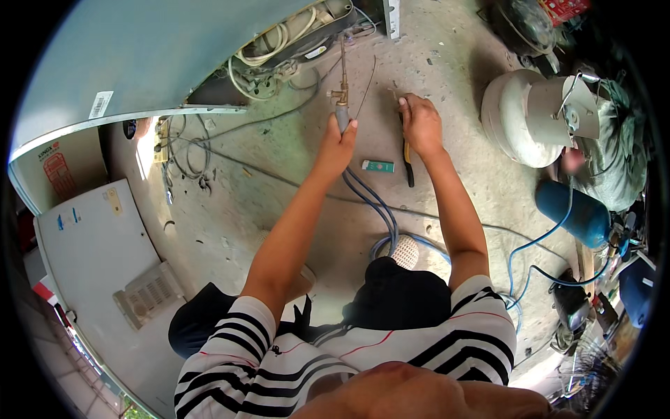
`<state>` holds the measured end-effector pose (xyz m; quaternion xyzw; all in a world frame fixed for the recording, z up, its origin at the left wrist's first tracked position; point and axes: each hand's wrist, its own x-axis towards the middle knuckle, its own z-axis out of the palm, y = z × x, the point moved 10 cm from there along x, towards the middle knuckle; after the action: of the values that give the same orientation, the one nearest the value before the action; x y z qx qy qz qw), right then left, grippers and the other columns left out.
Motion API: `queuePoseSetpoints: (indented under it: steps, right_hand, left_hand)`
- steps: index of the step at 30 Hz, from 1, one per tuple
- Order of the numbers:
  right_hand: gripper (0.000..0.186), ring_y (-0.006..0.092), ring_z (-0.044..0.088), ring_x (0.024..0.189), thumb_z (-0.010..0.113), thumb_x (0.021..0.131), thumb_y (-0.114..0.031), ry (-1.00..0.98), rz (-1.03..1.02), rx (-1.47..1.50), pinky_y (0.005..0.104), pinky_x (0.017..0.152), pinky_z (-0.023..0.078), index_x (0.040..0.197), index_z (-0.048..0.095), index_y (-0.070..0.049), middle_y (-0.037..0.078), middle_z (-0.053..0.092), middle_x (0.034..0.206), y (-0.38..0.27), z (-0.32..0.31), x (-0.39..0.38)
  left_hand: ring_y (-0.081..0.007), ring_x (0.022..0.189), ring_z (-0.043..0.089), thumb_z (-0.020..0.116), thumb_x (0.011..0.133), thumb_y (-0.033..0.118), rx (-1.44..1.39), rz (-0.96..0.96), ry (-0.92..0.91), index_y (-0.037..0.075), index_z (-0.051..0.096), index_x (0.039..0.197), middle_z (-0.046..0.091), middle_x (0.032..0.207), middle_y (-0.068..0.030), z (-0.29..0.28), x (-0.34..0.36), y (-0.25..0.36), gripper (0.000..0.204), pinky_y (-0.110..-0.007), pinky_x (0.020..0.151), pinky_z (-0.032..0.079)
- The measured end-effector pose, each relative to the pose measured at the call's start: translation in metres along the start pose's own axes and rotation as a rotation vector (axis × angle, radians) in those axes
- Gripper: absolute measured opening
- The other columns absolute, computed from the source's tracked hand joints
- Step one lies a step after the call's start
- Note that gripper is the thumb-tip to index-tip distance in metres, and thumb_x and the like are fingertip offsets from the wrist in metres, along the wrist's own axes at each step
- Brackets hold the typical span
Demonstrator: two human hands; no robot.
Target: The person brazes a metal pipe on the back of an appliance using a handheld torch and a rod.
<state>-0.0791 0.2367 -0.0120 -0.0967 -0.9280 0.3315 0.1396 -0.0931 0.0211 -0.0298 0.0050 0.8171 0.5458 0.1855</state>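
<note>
My left hand is closed around the grey grip of a brazing torch, whose thin metal nozzle points away from me; blue-grey hoses run back from it. My right hand has its fingers closed near the head of a yellow-and-black handled tool; a small metal piece pokes out at the fingertips, and exactly what they grip is unclear. A teal lighter lies on the concrete floor between my forearms. A thin rod is beside the torch.
A grey appliance with exposed tubing stands ahead-left. A white fridge is at my left. A white gas cylinder, blue cylinder, sacks and clutter line the right. Cables cross the floor.
</note>
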Motion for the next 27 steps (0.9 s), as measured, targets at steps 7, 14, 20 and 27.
queuePoseSetpoints:
  steps: [7, 14, 20, 27]
  right_hand:
    - [0.024, 0.0335, 0.062, 0.081, 0.055, 0.096, -0.026, 0.013, 0.017, -0.111, 0.0435, 0.076, 0.050, 0.086, 0.063, -0.005, 0.014, 0.066, 0.080, -0.001, -0.008, -0.001]
    - [0.033, 0.0369, 0.062, 0.078, 0.051, 0.099, -0.032, 0.011, 0.180, 0.098, 0.0464, 0.069, 0.050, 0.084, 0.063, -0.006, 0.017, 0.065, 0.078, 0.005, -0.015, 0.006]
    - [0.030, 0.0361, 0.063, 0.077, 0.048, 0.101, -0.028, 0.091, 0.217, 0.225, 0.0451, 0.072, 0.050, 0.088, 0.060, -0.005, 0.015, 0.066, 0.076, 0.010, -0.014, 0.008]
    - [0.027, 0.0323, 0.064, 0.075, 0.046, 0.103, -0.024, 0.110, 0.222, 0.357, 0.0420, 0.071, 0.050, 0.091, 0.059, -0.004, 0.012, 0.067, 0.075, 0.000, -0.021, 0.010]
  left_hand:
    - [-0.0240, 0.068, 0.057, 0.055, 0.098, 0.028, 0.026, 0.017, 0.000, 0.004, 0.049, 0.103, 0.059, 0.076, -0.0111, -0.004, 0.002, 0.000, 0.026, -0.038, 0.064, 0.046]
    - [-0.0266, 0.069, 0.059, 0.055, 0.098, 0.029, 0.040, 0.020, 0.000, 0.004, 0.049, 0.103, 0.060, 0.077, -0.0123, -0.004, 0.002, -0.003, 0.026, -0.039, 0.065, 0.047]
    - [-0.0306, 0.072, 0.061, 0.055, 0.098, 0.031, 0.089, 0.013, -0.006, 0.004, 0.047, 0.102, 0.062, 0.080, -0.0143, -0.002, 0.002, -0.003, 0.028, -0.040, 0.067, 0.047]
    - [-0.0318, 0.074, 0.061, 0.055, 0.098, 0.031, 0.108, -0.033, -0.008, 0.005, 0.047, 0.102, 0.062, 0.081, -0.0154, -0.003, -0.001, 0.000, 0.029, -0.040, 0.068, 0.047]
